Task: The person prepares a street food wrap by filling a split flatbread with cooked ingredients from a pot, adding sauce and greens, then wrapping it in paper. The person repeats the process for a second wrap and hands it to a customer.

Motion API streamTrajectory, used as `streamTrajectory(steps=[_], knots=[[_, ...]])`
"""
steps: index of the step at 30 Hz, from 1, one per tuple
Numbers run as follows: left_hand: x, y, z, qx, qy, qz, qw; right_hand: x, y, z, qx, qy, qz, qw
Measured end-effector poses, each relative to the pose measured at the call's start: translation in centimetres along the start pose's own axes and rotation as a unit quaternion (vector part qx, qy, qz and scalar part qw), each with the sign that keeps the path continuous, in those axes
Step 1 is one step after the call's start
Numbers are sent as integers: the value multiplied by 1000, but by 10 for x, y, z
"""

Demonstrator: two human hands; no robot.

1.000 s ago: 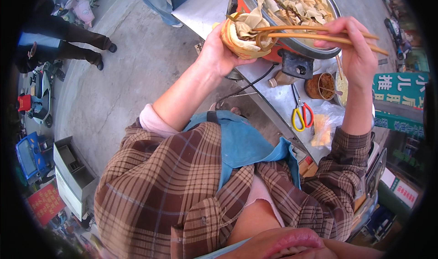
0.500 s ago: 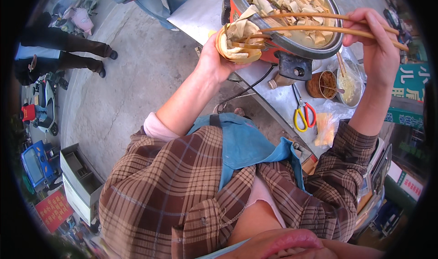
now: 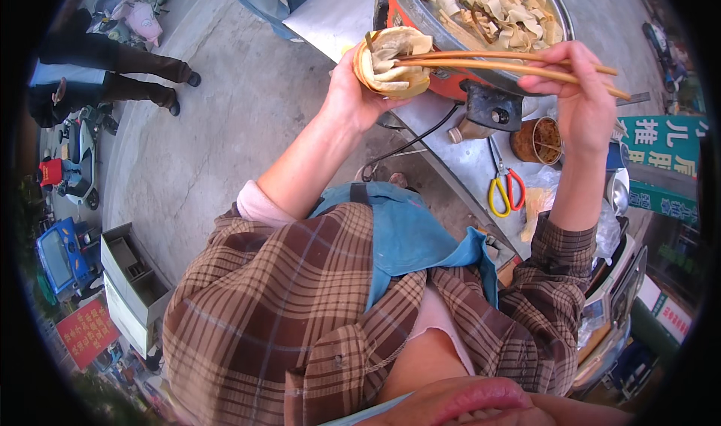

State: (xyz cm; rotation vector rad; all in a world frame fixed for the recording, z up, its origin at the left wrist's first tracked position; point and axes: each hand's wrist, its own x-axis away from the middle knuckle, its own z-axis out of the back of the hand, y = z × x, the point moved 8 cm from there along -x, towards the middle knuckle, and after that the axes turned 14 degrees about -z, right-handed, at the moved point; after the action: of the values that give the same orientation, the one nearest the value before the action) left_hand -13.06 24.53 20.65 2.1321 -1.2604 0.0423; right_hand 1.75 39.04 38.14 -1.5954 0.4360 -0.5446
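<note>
My left hand is wrapped around a yellow paper cup, tilted toward me and filled with pale tofu-skin sheets and dark strips. In my right hand is a pair of long wooden chopsticks, gripped near their back ends. Their tips are inside the cup, against the food. Just beyond the cup stands a large round metal pot in a red-orange casing. Cut tofu-skin pieces and other strips lie in its broth. My right forearm hides part of the tabletop.
On the metal table are scissors with yellow and red handles, a brown sauce jar and a small bottle. A dark cable hangs by its edge. Two people stand at the far left and beyond the table.
The chopsticks have moved left and slightly down, their tips now deeper in the cup. My right hand has followed them down and left. The left hand still holds the cup.
</note>
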Motion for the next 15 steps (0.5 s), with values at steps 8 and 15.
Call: streamTrajectory(steps=[8, 15], knots=[[23, 6, 3, -34, 8, -11, 999, 9, 8, -50, 112, 13, -54, 992], [11, 0, 2, 4, 3, -22, 1000, 46, -59, -19, 159, 20, 99, 982]])
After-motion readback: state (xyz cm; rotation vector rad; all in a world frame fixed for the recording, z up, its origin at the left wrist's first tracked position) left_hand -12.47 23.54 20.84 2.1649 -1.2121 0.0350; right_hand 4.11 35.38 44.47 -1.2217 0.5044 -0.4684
